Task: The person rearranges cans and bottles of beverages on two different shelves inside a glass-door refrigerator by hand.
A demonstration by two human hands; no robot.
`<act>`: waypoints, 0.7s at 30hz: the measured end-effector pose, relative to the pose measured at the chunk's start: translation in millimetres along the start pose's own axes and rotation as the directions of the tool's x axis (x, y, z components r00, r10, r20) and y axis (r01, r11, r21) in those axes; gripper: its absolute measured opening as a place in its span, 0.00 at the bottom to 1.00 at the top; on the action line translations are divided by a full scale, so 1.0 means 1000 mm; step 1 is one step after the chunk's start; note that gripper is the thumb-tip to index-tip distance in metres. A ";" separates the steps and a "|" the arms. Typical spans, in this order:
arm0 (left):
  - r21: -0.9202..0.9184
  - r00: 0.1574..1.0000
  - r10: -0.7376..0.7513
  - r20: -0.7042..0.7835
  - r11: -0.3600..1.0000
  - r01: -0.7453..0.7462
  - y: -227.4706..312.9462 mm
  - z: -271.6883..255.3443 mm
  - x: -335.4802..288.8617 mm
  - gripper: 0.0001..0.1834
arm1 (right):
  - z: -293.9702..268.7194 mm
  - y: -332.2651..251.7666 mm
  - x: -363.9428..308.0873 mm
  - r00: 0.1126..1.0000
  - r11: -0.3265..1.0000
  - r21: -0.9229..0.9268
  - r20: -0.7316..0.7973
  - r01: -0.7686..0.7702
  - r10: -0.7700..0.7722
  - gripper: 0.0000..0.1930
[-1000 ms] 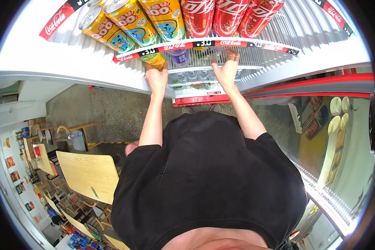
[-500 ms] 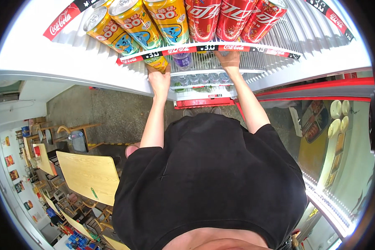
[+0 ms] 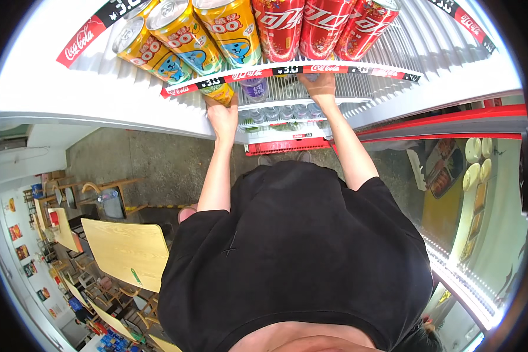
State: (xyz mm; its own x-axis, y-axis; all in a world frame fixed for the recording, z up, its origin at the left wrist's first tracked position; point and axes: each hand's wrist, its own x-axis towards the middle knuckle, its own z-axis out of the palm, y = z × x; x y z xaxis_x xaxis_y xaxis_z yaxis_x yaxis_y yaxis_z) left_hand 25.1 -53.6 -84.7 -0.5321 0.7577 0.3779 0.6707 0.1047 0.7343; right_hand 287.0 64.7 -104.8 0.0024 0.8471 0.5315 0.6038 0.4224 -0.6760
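My left hand [image 3: 222, 119] is closed around a yellow drink container [image 3: 219, 94] on the fridge's second shelf, just under the price strip of the shelf above. The strip hides its upper part, so can or bottle is unclear. A purple-labelled bottle [image 3: 254, 89] stands to its right. My right hand [image 3: 320, 88] reaches in further right, its fingers bent and partly behind the same strip. A small greyish, see-through bit shows at those fingers, too little to name. Above, the upper shelf holds yellow cans [image 3: 188, 36] on the left and red cans [image 3: 327, 28] on the right.
Clear bottles [image 3: 286, 113] line a lower shelf. A red panel [image 3: 287, 146] forms the fridge's base. The red-edged fridge door [image 3: 440, 124] stands open on the right. Behind me on the left are wooden tables [image 3: 126, 249] and chairs [image 3: 110, 202].
The view has shifted slightly, so the cans sit a little further left. Both hands keep nearly the same places and grips. A dark-haired head has appeared at the lower right.
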 end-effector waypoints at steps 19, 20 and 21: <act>0.041 0.988 0.147 -0.040 0.989 -0.145 -0.008 0.003 0.000 0.43 | -0.001 0.000 -0.003 0.998 0.998 0.020 0.035 -0.057 0.056 0.27; 0.037 0.993 0.112 -0.030 0.993 -0.111 -0.007 0.003 0.000 0.43 | -0.001 0.000 -0.004 0.998 0.998 0.017 0.032 -0.055 0.055 0.27; 0.034 0.997 0.078 -0.019 0.996 -0.077 -0.005 0.003 0.000 0.42 | -0.001 0.001 -0.003 0.998 0.998 0.017 0.032 -0.055 0.055 0.27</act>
State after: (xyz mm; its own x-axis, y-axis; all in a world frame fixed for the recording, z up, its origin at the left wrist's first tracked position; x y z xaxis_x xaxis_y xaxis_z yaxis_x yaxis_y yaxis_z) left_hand 23.1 -52.2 -90.3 -0.4883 0.7509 0.4446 0.7266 0.0677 0.6837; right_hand 288.1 61.9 -106.8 0.0098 0.8789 0.4768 0.5895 0.3801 -0.7127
